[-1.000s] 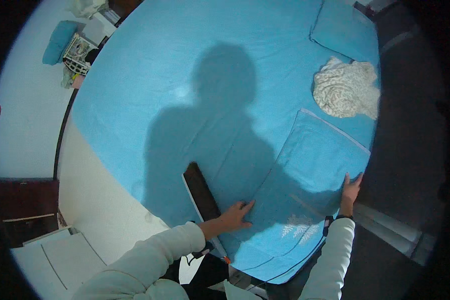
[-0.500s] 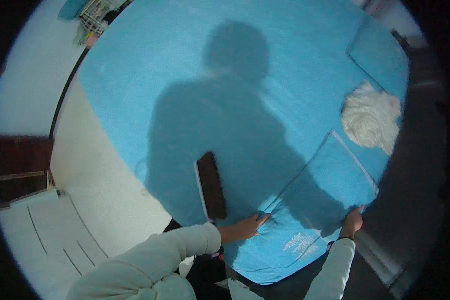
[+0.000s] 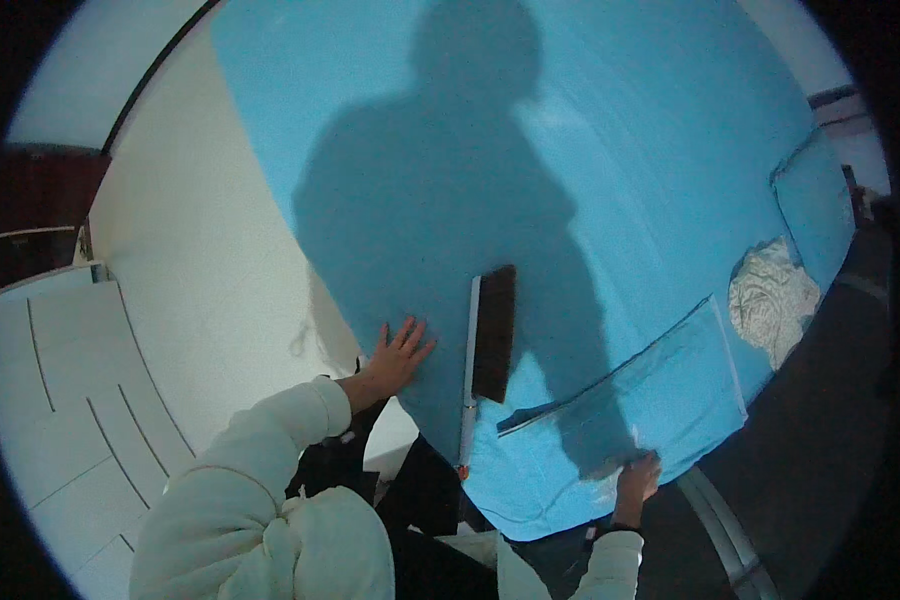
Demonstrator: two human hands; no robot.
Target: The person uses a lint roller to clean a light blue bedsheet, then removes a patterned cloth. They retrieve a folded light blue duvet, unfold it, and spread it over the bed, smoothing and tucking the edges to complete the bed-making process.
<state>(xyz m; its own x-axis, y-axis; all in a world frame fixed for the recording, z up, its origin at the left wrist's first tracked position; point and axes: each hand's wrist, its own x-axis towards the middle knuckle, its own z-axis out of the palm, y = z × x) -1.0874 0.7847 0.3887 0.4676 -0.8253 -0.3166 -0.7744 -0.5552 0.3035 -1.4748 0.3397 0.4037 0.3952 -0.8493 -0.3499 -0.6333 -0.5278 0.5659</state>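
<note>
A pale, cream-coloured floor (image 3: 200,250) is seen on the left, running under the edge of a wide bed (image 3: 670,150). At the lower left, white panels with dark curved grooves (image 3: 60,400) are visible, possibly a cabinet front or door. Dark wooden furniture (image 3: 30,200) is placed at the far left. A dark strip of floor (image 3: 820,420) is shown along the right. Strong light is cast from behind, and a sharp human shadow (image 3: 450,200) is thrown forward.
</note>
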